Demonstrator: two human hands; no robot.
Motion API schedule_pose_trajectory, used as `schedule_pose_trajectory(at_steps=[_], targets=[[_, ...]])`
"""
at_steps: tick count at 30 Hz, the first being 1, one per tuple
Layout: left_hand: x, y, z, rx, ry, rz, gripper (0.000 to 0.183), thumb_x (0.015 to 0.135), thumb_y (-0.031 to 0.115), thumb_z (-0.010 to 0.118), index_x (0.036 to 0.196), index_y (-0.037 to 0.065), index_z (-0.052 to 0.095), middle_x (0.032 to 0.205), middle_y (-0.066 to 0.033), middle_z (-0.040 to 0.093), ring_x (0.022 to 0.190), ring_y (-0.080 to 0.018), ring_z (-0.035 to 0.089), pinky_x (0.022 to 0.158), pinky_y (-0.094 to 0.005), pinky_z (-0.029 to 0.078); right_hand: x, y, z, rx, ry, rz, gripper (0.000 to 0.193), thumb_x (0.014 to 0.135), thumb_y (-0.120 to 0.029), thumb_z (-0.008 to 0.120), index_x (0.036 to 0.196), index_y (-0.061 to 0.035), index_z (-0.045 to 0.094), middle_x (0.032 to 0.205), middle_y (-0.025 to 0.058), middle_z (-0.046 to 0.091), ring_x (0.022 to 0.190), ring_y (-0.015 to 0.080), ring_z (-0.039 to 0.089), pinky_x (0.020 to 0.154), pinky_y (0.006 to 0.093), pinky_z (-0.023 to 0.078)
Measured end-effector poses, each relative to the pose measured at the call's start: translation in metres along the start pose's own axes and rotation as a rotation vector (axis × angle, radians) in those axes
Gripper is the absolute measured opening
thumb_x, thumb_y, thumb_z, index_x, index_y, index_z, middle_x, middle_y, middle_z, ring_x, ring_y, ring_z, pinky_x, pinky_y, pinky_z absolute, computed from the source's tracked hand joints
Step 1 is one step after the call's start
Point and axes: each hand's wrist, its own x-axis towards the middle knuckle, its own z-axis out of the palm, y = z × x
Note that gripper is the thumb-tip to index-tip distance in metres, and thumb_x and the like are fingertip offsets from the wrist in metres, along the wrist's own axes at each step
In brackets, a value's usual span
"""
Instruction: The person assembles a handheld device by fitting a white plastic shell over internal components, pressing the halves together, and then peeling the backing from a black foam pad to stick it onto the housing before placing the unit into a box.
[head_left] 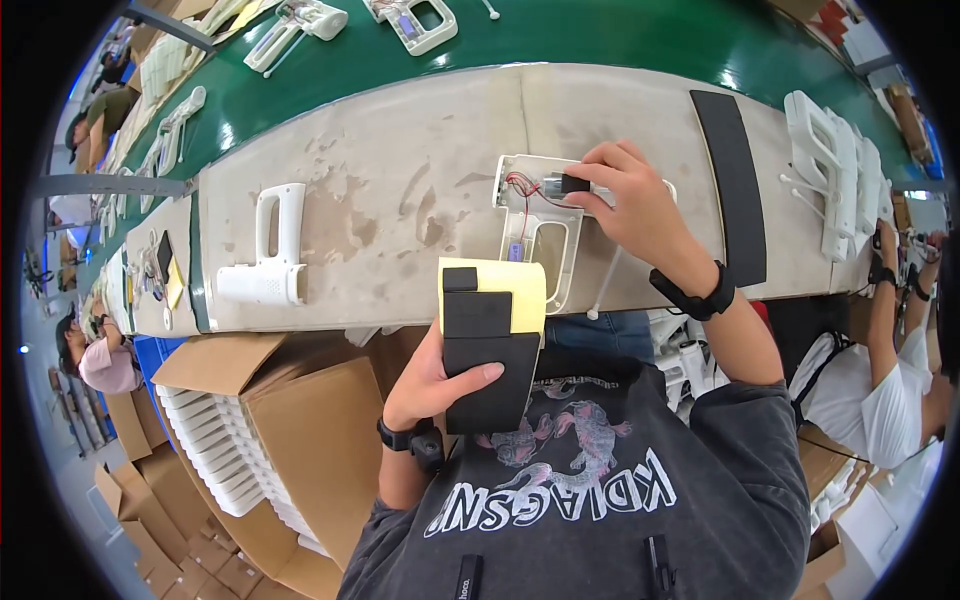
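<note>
My left hand [425, 385] grips black foam sheets [490, 375] on a yellow backing sheet [530, 298], its thumb pressed on the front and its fingers partly hidden behind. My right hand [635, 205] pinches a small black foam piece [575, 184] at the silver motor [552, 185]. That motor sits in an open white gun-shaped housing [567, 262] on the table, partly covered by my right hand. Red wires [518, 184] run beside the motor, and a purple part [516, 250] lies lower in the housing. A thin white rod [606, 282] projects near the table edge.
Another white handled shell [290, 240] lies to the left on the stained table [400, 150]. A black strip [730, 185] and several white housings [835, 170] are to the right. Beyond runs a green belt [600, 40]. Below left stands a cardboard box [315, 430]. Co-workers sit on both sides.
</note>
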Motion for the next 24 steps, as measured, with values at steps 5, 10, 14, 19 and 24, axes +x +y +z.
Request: schedule_pose_trajectory(at_steps=[5, 10, 14, 19, 24], targets=[[0.002, 0.000, 0.005, -0.069, 0.022, -0.029, 0.065, 0.091, 0.003, 0.072, 0.147, 0.000, 0.040, 0.137, -0.0093, 0.057, 0.126, -0.0165, 0.054, 0.107, -0.0348, 0.044, 0.003, -0.001, 0.004, -0.068, 0.009, -0.047, 0.030, 0.079, -0.010, 0.081, 0.108, -0.0049, 0.074, 0.096, 0.0067, 0.065, 0.092, 0.0255, 0.058, 0.080, 0.0355, 0.049], [0.004, -0.001, 0.009, -0.089, 0.030, -0.005, 0.062, 0.092, 0.004, 0.072, 0.146, 0.000, 0.043, 0.137, -0.0088, 0.058, 0.126, -0.0164, 0.054, 0.107, -0.0351, 0.044, -0.016, -0.039, -0.005, 0.074, 0.057, -0.046, 0.039, 0.079, -0.005, 0.081, 0.117, -0.0054, 0.072, 0.105, 0.0096, 0.065, 0.099, 0.0267, 0.060, 0.084, 0.0363, 0.051], [0.007, 0.003, 0.015, -0.044, -0.008, 0.009, 0.064, 0.091, 0.002, 0.069, 0.148, 0.001, 0.041, 0.136, -0.0095, 0.058, 0.126, -0.0178, 0.055, 0.107, -0.0355, 0.044, -0.032, -0.085, -0.005, 0.373, -0.184, -0.060, 0.041, 0.083, -0.004, 0.079, 0.123, -0.0065, 0.070, 0.105, 0.0097, 0.064, 0.098, 0.0267, 0.063, 0.083, 0.0356, 0.053], [0.003, 0.013, 0.014, 0.305, -0.122, 0.091, 0.065, 0.090, 0.011, 0.068, 0.148, 0.002, 0.039, 0.130, -0.0144, 0.061, 0.121, -0.0265, 0.060, 0.104, -0.0372, 0.045, -0.020, -0.098, 0.003, 0.550, -0.267, 0.015, 0.034, 0.084, -0.005, 0.079, 0.118, -0.0050, 0.072, 0.102, 0.0089, 0.066, 0.093, 0.0242, 0.064, 0.082, 0.0345, 0.053], [-0.011, 0.019, -0.007, 0.533, -0.258, 0.041, 0.067, 0.090, 0.015, 0.069, 0.148, 0.002, 0.038, 0.122, -0.0189, 0.066, 0.115, -0.0342, 0.064, 0.100, -0.0391, 0.048, -0.011, -0.090, -0.003, 0.679, -0.557, -0.092, 0.029, 0.084, -0.003, 0.077, 0.113, -0.0040, 0.073, 0.101, 0.0082, 0.066, 0.093, 0.0247, 0.066, 0.080, 0.0343, 0.054]])
